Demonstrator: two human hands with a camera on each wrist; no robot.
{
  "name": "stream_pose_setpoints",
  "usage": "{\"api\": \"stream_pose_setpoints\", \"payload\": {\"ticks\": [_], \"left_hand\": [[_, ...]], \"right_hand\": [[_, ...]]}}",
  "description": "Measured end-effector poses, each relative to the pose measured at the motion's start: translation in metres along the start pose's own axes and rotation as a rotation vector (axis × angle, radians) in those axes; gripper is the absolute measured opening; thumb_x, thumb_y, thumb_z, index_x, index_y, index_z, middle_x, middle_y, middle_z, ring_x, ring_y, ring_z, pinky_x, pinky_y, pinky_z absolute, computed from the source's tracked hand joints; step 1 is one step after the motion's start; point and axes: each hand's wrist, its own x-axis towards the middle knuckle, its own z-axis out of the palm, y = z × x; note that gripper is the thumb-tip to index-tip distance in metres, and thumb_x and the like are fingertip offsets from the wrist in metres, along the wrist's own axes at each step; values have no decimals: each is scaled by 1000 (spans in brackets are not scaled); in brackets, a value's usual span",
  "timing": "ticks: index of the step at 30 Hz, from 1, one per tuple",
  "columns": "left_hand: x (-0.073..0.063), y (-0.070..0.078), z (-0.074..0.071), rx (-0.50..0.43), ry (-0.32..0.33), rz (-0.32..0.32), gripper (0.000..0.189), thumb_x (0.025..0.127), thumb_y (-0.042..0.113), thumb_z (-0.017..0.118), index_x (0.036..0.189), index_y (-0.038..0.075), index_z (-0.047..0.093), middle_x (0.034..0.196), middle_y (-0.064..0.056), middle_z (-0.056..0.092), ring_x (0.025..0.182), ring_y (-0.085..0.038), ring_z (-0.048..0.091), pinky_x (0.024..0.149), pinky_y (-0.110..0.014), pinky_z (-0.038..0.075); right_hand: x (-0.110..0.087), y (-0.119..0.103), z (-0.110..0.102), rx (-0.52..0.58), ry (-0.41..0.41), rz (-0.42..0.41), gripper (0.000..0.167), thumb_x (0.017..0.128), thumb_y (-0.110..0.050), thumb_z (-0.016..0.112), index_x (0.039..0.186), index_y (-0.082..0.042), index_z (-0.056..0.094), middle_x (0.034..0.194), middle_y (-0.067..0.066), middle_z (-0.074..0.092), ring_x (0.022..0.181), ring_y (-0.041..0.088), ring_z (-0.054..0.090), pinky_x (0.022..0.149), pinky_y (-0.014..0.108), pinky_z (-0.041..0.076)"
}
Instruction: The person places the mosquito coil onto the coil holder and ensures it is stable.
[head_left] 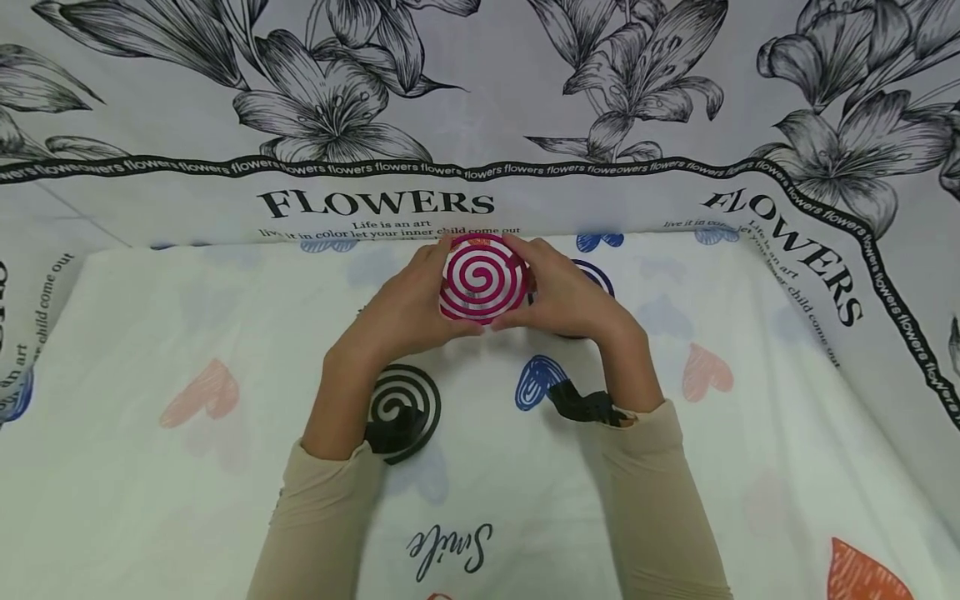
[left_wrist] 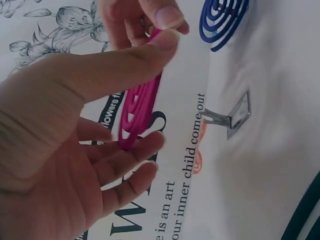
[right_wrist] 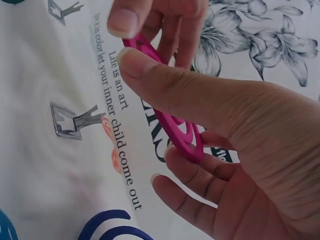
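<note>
A pink mosquito coil (head_left: 480,319) is held up near the far edge of the table. My left hand (head_left: 408,304) grips its left side, with the thumb on the near face and fingers behind. The right hand (head_left: 566,292) holds the opposite side the same way, and both thumb tips nearly meet at the lower rim. In the wrist views the pink coil (left_wrist: 145,112) stands tilted on edge. Beneath it, a small metal coil stand (left_wrist: 232,120) rests on the cloth; the head view hides it.
A dark coil (head_left: 436,408) lies by my left wrist, partly covered by it. Behind the right hand lies a blue coil (head_left: 609,283), mostly hidden. Another metal stand (right_wrist: 64,10) shows at the right wrist view's top left. A printed white cloth (head_left: 225,500) covers the table.
</note>
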Motion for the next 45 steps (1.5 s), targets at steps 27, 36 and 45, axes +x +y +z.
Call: {"api": "stream_pose_setpoints", "payload": {"ticks": [27,36,45], "left_hand": [[1,-23,-2,-357,190,-155,69,98,13,75,160,14,45,147,-17,61,119,-33,69,96,-49,65],[1,-23,-2,-511,186,-216,64,99,11,73,158,15,48,138,-17,61,113,-29,69,91,-40,66],[5,-27,0,-542,159,-250,66,98,13,75,158,16,47,139,-18,60,114,-32,70,89,-42,67]], "right_hand": [[18,4,10,131,159,-7,58,103,-30,69,156,-15,52,148,10,62,115,27,66,97,45,62],[21,2,12,175,250,66,46,99,-24,76,142,-8,66,135,14,73,105,28,73,84,35,66],[25,0,19,194,277,132,39,100,-22,75,135,-6,70,124,14,75,99,28,72,78,30,64]]}}
